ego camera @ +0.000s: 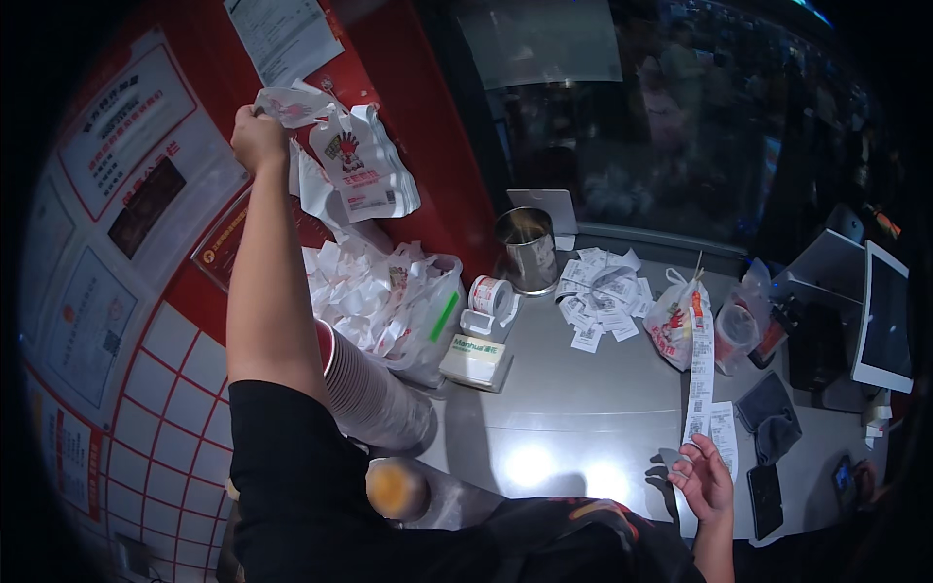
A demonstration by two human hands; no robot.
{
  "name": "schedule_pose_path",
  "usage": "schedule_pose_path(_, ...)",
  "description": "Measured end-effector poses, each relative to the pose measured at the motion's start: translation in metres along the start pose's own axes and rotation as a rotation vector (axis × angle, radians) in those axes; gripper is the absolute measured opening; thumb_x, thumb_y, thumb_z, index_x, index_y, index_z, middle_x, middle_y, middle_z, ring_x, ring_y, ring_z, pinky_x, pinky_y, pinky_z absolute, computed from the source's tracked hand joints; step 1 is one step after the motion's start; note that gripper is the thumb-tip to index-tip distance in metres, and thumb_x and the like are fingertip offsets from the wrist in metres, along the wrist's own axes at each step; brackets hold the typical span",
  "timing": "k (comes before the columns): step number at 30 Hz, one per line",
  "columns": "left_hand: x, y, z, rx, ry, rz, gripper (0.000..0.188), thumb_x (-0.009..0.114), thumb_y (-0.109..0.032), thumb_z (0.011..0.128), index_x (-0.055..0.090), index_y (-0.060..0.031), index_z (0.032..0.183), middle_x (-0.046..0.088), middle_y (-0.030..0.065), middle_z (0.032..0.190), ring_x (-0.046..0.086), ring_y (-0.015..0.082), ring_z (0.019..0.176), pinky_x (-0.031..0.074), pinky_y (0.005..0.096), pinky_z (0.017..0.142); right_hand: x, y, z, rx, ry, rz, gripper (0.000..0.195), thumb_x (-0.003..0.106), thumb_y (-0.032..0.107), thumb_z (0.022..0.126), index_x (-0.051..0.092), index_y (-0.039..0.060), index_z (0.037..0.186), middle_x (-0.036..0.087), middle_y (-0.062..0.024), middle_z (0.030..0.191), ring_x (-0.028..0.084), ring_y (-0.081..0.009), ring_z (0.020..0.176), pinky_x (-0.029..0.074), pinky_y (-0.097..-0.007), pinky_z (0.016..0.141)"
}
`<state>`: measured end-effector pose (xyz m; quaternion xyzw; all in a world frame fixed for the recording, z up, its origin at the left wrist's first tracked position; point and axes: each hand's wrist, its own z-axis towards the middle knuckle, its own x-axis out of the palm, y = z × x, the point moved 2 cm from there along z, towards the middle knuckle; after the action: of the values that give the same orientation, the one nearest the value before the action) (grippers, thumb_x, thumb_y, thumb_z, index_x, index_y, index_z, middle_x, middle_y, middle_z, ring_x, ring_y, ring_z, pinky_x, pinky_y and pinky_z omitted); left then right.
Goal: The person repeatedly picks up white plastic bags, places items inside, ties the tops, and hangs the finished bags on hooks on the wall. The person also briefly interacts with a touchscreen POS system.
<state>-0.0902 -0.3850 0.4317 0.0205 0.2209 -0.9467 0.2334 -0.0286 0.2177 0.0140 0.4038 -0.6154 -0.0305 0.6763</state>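
My left hand (260,142) is raised at the red wall, with its fingers closed on a white plastic carrier bag (295,106). Beside it hangs a stack of printed plastic carrier bags (361,167). Low over the counter's right side, my right hand (705,481) is half curled with its fingers apart. Its fingertips are by the lower end of a long printed receipt (701,364); whether they touch it is unclear. The receipt runs down from a filled, tied plastic bag (667,328) with wooden skewers poking out. A second receipt (724,437) lies behind the hand.
On the steel counter (525,393) stand stacked paper cups (372,393), a plastic bin of bags (430,291), a tissue pack (477,361), a label roll (492,295), a metal canister (526,251) and loose receipts (605,291). At right are a phone (764,501), a cloth (771,419), a screen (883,317) and another person's hand (865,479).
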Motion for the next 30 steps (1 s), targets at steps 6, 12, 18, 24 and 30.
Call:
schedule_pose_path(6, 0.0, -0.007, 0.092, -0.328, -0.184, -0.804, 0.023, 0.055, -0.023, 0.078, 0.064, -0.0032, 0.086, 0.065, 0.0135, 0.082, 0.064, 0.0227, 0.077, 0.048, 0.0348, 0.071, -0.001, -0.008, 0.0, 0.019, 0.028, 0.013, 0.038, 0.043, 0.028, 0.093, 0.041, 0.0032, 0.122, 0.053, -0.0163, 0.109, 0.059, -0.0284, 0.091, 0.051, -0.0415, 0.078)
schedule_pose_path(12, -0.037, -0.132, 0.006, 0.749, 0.447, -0.195, 0.028, 0.062, -0.024, 0.079, 0.06, 0.0002, 0.092, 0.063, 0.0122, 0.078, 0.064, 0.0215, 0.072, 0.049, 0.031, 0.059, -0.006, 0.02, -0.003, -0.038, -0.054, -0.091, 0.034, 0.042, 0.022, 0.093, 0.042, 0.0018, 0.121, 0.054, -0.0135, 0.108, 0.059, -0.0234, 0.091, 0.05, -0.0367, 0.079)
schedule_pose_path(18, -0.141, -0.185, -0.208, 1.349, 1.247, -0.096, 0.006, 0.066, -0.003, 0.067, 0.063, -0.0022, 0.073, 0.061, 0.0132, 0.071, 0.062, 0.0213, 0.061, 0.05, 0.0315, 0.059, -0.092, 0.119, 0.012, -0.278, -0.842, -1.233, 0.028, 0.058, 0.026, 0.084, 0.06, 0.0062, 0.104, 0.057, -0.0071, 0.108, 0.057, -0.0198, 0.091, 0.046, -0.0278, 0.078)
schedule_pose_path(24, -0.133, -0.201, -0.304, 1.472, 1.445, -0.247, 0.006, 0.062, -0.007, 0.066, 0.063, -0.0019, 0.068, 0.061, 0.0152, 0.069, 0.061, 0.0292, 0.068, 0.05, 0.0373, 0.064, -0.16, 0.137, -0.015, 0.28, -1.196, -1.989, 0.036, 0.065, 0.03, 0.076, 0.062, 0.0121, 0.107, 0.054, -0.0134, 0.114, 0.052, -0.0316, 0.105, 0.045, -0.0402, 0.085)
schedule_pose_path(30, -0.155, -0.188, -0.307, 1.178, 0.95, -0.581, 0.012, 0.059, -0.002, 0.066, 0.064, -0.0059, 0.076, 0.056, 0.0089, 0.066, 0.058, 0.0248, 0.064, 0.046, 0.0344, 0.056, -0.179, 0.122, -0.02, 0.001, -1.23, -2.08, 0.02, 0.067, 0.026, 0.074, 0.068, 0.0103, 0.087, 0.062, -0.0128, 0.091, 0.059, -0.031, 0.085, 0.048, -0.0388, 0.075)
